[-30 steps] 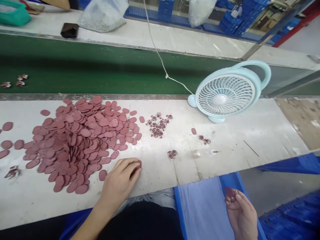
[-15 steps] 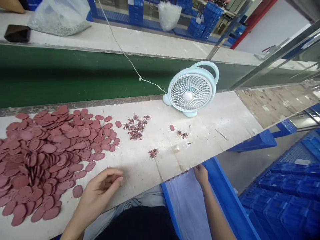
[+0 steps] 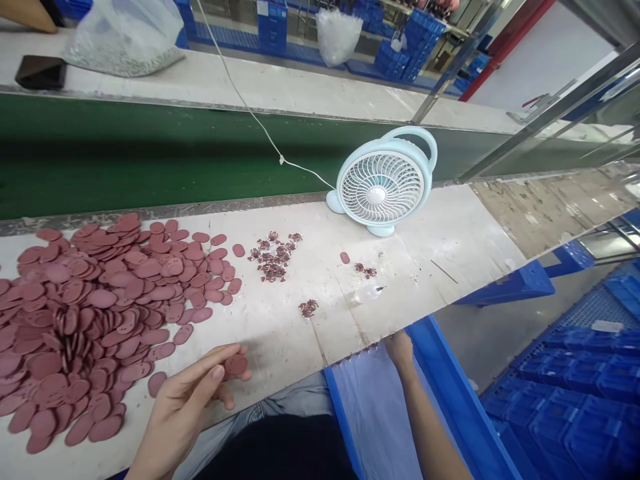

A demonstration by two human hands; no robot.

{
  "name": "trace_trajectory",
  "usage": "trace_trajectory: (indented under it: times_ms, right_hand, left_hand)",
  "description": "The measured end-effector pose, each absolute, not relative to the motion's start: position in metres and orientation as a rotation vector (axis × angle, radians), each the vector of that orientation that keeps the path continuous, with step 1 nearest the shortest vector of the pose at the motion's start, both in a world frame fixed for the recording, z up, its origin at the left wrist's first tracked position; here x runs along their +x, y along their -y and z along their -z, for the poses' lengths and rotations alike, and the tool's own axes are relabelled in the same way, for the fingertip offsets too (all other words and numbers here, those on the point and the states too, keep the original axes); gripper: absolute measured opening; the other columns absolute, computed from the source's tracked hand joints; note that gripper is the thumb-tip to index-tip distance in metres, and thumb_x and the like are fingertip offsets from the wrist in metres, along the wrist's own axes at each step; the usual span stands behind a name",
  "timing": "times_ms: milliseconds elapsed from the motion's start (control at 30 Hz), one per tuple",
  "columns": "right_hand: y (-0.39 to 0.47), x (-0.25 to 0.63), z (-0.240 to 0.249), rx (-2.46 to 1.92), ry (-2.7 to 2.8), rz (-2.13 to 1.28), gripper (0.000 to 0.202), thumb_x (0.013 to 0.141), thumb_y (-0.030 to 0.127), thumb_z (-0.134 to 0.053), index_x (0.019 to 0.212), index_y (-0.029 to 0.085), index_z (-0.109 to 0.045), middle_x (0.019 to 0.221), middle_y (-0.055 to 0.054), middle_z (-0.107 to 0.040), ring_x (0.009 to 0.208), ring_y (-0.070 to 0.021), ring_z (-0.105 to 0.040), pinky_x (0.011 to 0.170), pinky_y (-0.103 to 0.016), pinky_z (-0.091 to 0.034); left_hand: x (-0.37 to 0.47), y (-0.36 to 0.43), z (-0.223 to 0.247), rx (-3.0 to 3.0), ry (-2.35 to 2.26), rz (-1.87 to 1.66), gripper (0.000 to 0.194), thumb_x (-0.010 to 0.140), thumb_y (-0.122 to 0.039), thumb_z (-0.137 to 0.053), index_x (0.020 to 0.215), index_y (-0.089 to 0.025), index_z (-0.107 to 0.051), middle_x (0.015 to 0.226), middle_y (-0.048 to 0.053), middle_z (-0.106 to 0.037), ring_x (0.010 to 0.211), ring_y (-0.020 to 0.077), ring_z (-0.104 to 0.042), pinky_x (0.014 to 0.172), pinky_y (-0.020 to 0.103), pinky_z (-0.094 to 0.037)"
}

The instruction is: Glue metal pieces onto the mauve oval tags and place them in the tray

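Observation:
My left hand (image 3: 195, 393) hovers over the front of the worktable, fingers curled around one dull-red oval disc (image 3: 235, 365). Left of it spreads a large heap of similar oval discs (image 3: 145, 267), some with small holes. At the table's front edge, my right hand (image 3: 399, 348) is closed above a blue crate (image 3: 440, 373) with a pale lining (image 3: 375, 407). What its fingers hold, if anything, is hidden. Small brown-and-white pieces (image 3: 274, 259) lie clustered mid-table, with a smaller group (image 3: 309, 308) closer to me. A small clear bottle with a dark tip (image 3: 369, 293) lies near the right hand.
A light-blue fan (image 3: 383, 187) stands at the table's back, its white cable (image 3: 255, 115) running up and left. Behind is a green belt (image 3: 150, 157). A clear plastic bag (image 3: 125, 40) rests on the far ledge. Stacked blue crates (image 3: 575, 400) occupy the floor at right.
The left hand has turned and opened a little, so a red oval disc now shows in its fingers. The right hand has barely shifted at the table edge.

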State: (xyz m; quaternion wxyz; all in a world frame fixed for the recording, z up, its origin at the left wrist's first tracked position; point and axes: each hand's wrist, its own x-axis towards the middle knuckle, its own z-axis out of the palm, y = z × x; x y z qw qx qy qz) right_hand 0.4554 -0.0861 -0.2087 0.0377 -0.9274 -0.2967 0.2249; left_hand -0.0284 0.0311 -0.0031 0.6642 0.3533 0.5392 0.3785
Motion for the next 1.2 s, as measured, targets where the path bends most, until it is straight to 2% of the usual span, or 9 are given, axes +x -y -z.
trace_trajectory:
  times_ms: [433,567,633,733,833,933,1000,1100,1200]
  right_hand:
    - [0.071,0.434,0.163,-2.493,0.477,-0.573,0.029,0.095,0.034,-0.063,0.118,0.017,-0.062,0.118,-0.008,-0.065,0.099,-0.0216,-0.066,0.084,-0.041,-0.057]
    - [0.074,0.416,0.120,-2.131,0.266,-0.338,0.027,0.098,0.039,-0.058,0.110,0.016,-0.061,0.095,-0.002,-0.064,0.073,-0.0136,-0.063,0.064,-0.029,-0.055]
    - [0.074,0.395,0.097,-1.882,0.209,-0.307,0.030,0.099,0.048,-0.049,0.102,0.019,-0.058,0.075,0.004,-0.054,0.055,-0.0093,-0.052,0.051,-0.022,-0.046]
    - [0.065,0.350,0.067,-1.514,0.191,-0.536,0.033,0.096,0.054,-0.049,0.088,0.022,-0.054,0.060,0.010,-0.038,0.044,-0.0073,-0.040,0.040,-0.017,-0.036]
    - [0.041,0.311,0.050,-1.181,0.168,-1.006,0.037,0.095,0.053,-0.051,0.093,0.018,-0.061,0.061,0.007,-0.044,0.041,-0.0065,-0.038,0.031,-0.015,-0.030]
    - [0.006,0.298,0.044,-0.840,0.117,-1.358,0.044,0.095,0.052,-0.052,0.115,0.014,-0.061,0.074,0.003,-0.054,0.044,-0.0053,-0.042,0.025,-0.011,-0.025]
    - [-0.016,0.302,0.043,-0.640,0.079,-1.478,0.040,0.095,0.044,-0.057,0.121,0.015,-0.058,0.078,0.004,-0.055,0.047,-0.0038,-0.046,0.026,-0.008,-0.028]
    - [-0.035,0.303,0.038,-0.440,0.019,-1.591,0.025,0.096,0.033,-0.057,0.114,0.016,-0.058,0.074,0.006,-0.054,0.049,-0.0032,-0.049,0.031,-0.006,-0.037]
    - [-0.030,0.282,0.023,-0.396,-0.022,-1.639,0.028,0.099,0.039,-0.051,0.111,0.016,-0.059,0.073,0.005,-0.055,0.049,-0.0041,-0.051,0.037,-0.009,-0.044]
  left_hand:
    - [-0.033,-0.032,-0.001,0.695,-1.220,-0.833,0.033,0.076,-0.040,-0.078,0.102,-0.021,-0.078,0.107,0.013,-0.079,0.087,0.0312,-0.075,0.052,0.028,-0.054]
    - [-0.034,-0.025,-0.007,0.574,-1.261,-0.880,0.032,0.075,-0.038,-0.080,0.102,-0.021,-0.076,0.108,0.013,-0.079,0.090,0.0300,-0.074,0.054,0.026,-0.053]
    - [-0.032,-0.022,-0.008,0.495,-1.258,-0.888,0.033,0.074,-0.037,-0.081,0.102,-0.021,-0.076,0.111,0.013,-0.078,0.092,0.0302,-0.074,0.054,0.026,-0.053]
    - [-0.025,-0.019,-0.006,0.370,-1.188,-0.873,0.031,0.075,-0.033,-0.081,0.104,-0.022,-0.077,0.117,0.013,-0.077,0.096,0.0291,-0.073,0.055,0.023,-0.053]
    - [-0.013,-0.018,-0.001,0.280,-1.043,-0.841,0.026,0.078,-0.027,-0.079,0.104,-0.024,-0.078,0.120,0.011,-0.076,0.102,0.0277,-0.073,0.057,0.020,-0.052]
    - [-0.003,-0.015,0.003,0.243,-0.886,-0.806,0.025,0.080,-0.022,-0.077,0.105,-0.024,-0.077,0.124,0.011,-0.074,0.110,0.0280,-0.071,0.060,0.019,-0.053]
    - [0.001,-0.013,0.005,0.235,-0.818,-0.803,0.026,0.080,-0.021,-0.077,0.106,-0.022,-0.077,0.123,0.013,-0.074,0.111,0.0276,-0.071,0.061,0.019,-0.054]
    - [0.005,-0.009,0.005,0.212,-0.765,-0.812,0.025,0.080,-0.019,-0.078,0.105,-0.021,-0.077,0.118,0.013,-0.077,0.106,0.0258,-0.073,0.064,0.019,-0.055]
    - [0.006,-0.008,0.005,0.196,-0.749,-0.808,0.025,0.081,-0.016,-0.076,0.106,-0.021,-0.076,0.118,0.012,-0.077,0.102,0.0235,-0.074,0.065,0.019,-0.055]
